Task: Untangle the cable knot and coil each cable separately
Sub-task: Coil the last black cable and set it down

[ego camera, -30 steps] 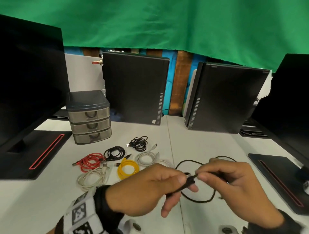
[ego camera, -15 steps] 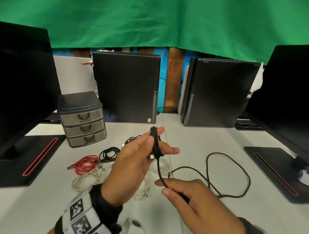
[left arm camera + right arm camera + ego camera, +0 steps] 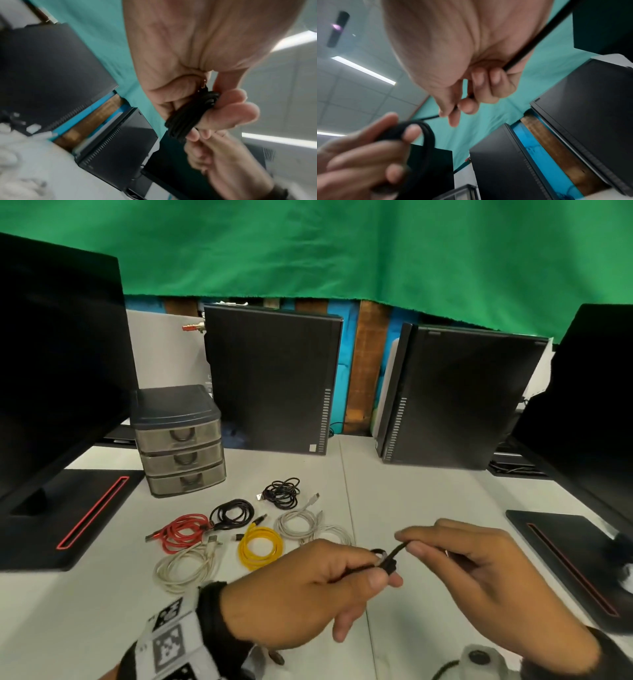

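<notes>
My left hand [image 3: 373, 568] grips a small bundle of coiled black cable [image 3: 388, 564] just above the table's front. In the left wrist view the black cable's loops [image 3: 188, 116] lie pressed between thumb and fingers. My right hand [image 3: 409, 542] is close beside it on the right and pinches the free end of the same cable between thumb and forefinger. The right wrist view shows the strand [image 3: 530, 44] running across my palm to the pinch. Whatever slack is left lies hidden under my right hand.
Several coiled cables lie on the white table [image 3: 428, 501] left of my hands: red [image 3: 185, 532], black [image 3: 233, 511], a looser black one [image 3: 282, 491], yellow [image 3: 260, 546] and white ones [image 3: 298, 523]. A grey drawer unit [image 3: 181, 440], two black PC towers and monitor bases stand around.
My left hand has come down from its raised position with the coil. My right hand rose to meet it, and the loose loop on the table has gone from sight.
</notes>
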The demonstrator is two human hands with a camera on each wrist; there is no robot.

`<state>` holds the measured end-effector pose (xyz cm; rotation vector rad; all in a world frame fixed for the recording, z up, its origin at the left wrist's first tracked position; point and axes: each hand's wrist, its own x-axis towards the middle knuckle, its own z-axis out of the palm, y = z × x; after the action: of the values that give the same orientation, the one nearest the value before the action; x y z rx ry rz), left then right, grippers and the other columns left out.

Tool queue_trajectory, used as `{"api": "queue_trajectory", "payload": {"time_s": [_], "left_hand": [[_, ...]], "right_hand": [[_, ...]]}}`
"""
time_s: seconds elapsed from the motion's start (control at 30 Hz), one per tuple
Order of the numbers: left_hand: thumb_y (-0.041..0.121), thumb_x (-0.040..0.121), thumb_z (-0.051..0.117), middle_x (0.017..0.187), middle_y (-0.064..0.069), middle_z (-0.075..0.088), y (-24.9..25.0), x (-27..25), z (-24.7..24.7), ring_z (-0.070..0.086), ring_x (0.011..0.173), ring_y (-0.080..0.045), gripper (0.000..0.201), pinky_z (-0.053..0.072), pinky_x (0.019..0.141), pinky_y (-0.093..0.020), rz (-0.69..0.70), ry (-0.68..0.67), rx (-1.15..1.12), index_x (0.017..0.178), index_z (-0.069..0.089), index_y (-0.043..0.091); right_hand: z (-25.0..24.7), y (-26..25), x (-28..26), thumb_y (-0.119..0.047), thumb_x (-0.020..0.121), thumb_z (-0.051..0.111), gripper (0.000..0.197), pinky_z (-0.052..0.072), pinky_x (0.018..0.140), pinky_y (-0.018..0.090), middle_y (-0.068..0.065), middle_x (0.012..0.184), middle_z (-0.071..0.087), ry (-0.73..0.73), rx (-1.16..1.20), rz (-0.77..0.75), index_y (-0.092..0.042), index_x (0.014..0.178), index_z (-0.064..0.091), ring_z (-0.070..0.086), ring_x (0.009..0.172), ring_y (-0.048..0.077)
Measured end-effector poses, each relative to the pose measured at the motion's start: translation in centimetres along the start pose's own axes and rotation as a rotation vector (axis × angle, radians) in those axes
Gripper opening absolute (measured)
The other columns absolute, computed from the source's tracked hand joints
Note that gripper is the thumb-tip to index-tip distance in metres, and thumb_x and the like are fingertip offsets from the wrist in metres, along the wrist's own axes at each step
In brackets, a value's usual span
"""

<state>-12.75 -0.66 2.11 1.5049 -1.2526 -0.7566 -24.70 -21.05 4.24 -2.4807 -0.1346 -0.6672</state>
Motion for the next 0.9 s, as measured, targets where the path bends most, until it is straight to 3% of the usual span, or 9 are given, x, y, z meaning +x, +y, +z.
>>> {"api": "queue_trajectory", "payload": {"time_s": [0.2, 0.33, 0.4, 0.47, 0.6, 0.7, 0.77, 0.83, 0.9], "left_hand": [[0.029, 0.104, 0.036, 0.056, 0.008, 0.041, 0.6, -0.2, -0.6, 0.051, 0.049, -0.007, 0.045, 0.044, 0.091, -0.029, 0.12, -0.05, -0.486, 0.121, 0.062, -0.004], [0.035, 0.104, 0.043, 0.058, 0.006, 0.043, 0.6, 0.0, -0.9, 0.053, 0.05, -0.009, 0.049, 0.048, 0.092, -0.03, 0.196, 0.064, -0.673, 0.123, 0.062, -0.006], [0.034, 0.103, 0.041, 0.057, 0.004, 0.043, 1.0, 0.0, -0.8, 0.052, 0.05, -0.011, 0.049, 0.048, 0.093, -0.031, 0.202, 0.146, -0.718, 0.122, 0.063, -0.005], [0.035, 0.098, 0.042, 0.057, 0.002, 0.043, 1.4, 0.1, -0.8, 0.053, 0.051, -0.014, 0.05, 0.049, 0.095, -0.031, 0.209, 0.273, -0.699, 0.119, 0.065, -0.005], [0.04, 0.094, 0.044, 0.061, -0.003, 0.046, 1.1, 0.4, -1.0, 0.061, 0.062, -0.022, 0.046, 0.046, 0.1, -0.028, 0.253, 0.515, -0.488, 0.119, 0.07, 0.011], [0.04, 0.101, 0.042, 0.065, 0.0, 0.054, 0.6, 0.2, -1.0, 0.067, 0.072, -0.021, 0.038, 0.047, 0.095, -0.022, 0.273, 0.601, -0.172, 0.122, 0.066, 0.019], [0.045, 0.1, 0.037, 0.07, 0.004, 0.06, 0.3, 0.0, -1.1, 0.067, 0.076, -0.015, 0.041, 0.05, 0.085, -0.022, 0.259, 0.626, 0.209, 0.123, 0.061, 0.022], [0.048, 0.101, 0.029, 0.073, 0.007, 0.058, -0.1, -0.2, -1.2, 0.062, 0.076, -0.012, 0.046, 0.051, 0.073, -0.032, 0.198, 0.571, 0.572, 0.113, 0.06, 0.016], [0.046, 0.105, 0.027, 0.072, 0.004, 0.055, -0.1, -0.3, -1.2, 0.057, 0.07, -0.013, 0.041, 0.048, 0.067, -0.039, 0.135, 0.454, 0.703, 0.095, 0.055, 0.017]], "right_hand": [[3.0, 0.7, 0.0, -0.044, 0.101, 0.048, 0.03, 0.047, 0.061, 0.024, -0.01, 0.076, 0.064, 0.034, 0.127, 0.005, -0.043, 0.124, 0.067, 0.059, 0.066, 0.013], [4.0, -0.2, 0.1, -0.018, 0.101, 0.051, 0.027, 0.039, 0.067, 0.002, -0.037, 0.079, 0.06, 0.03, 0.192, -0.044, -0.03, 0.115, 0.071, 0.06, 0.072, -0.008], [4.6, -0.8, -0.1, -0.024, 0.101, 0.05, 0.026, 0.035, 0.061, 0.003, -0.032, 0.066, 0.055, -0.018, 0.234, -0.033, -0.044, 0.106, 0.066, 0.054, 0.06, -0.007], [5.6, -1.2, -0.5, -0.038, 0.102, 0.047, 0.023, 0.036, 0.056, 0.015, -0.019, 0.058, 0.051, -0.097, 0.262, 0.039, -0.047, 0.108, 0.067, 0.046, 0.052, 0.003], [7.9, -2.6, -1.7, -0.046, 0.099, 0.048, 0.021, 0.043, 0.062, 0.017, 0.0, 0.063, 0.057, -0.27, 0.278, 0.13, -0.052, 0.115, 0.059, 0.052, 0.056, 0.009], [8.2, -3.9, -2.0, -0.05, 0.099, 0.046, 0.02, 0.041, 0.074, 0.008, -0.019, 0.066, 0.057, -0.362, 0.247, 0.137, -0.07, 0.104, 0.047, 0.052, 0.066, -0.005], [7.2, -4.1, -1.9, -0.052, 0.099, 0.045, 0.014, 0.042, 0.072, 0.007, -0.03, 0.065, 0.055, -0.332, 0.164, 0.076, -0.062, 0.108, 0.048, 0.052, 0.065, -0.008], [5.6, -4.2, -1.5, -0.054, 0.096, 0.044, 0.017, 0.045, 0.066, 0.009, -0.03, 0.068, 0.057, -0.248, 0.09, -0.007, -0.052, 0.11, 0.052, 0.055, 0.063, -0.005], [3.9, -3.9, -1.3, -0.049, 0.095, 0.05, 0.017, 0.045, 0.062, 0.008, -0.028, 0.074, 0.063, -0.118, 0.048, -0.079, -0.045, 0.106, 0.063, 0.06, 0.064, -0.003]]}}
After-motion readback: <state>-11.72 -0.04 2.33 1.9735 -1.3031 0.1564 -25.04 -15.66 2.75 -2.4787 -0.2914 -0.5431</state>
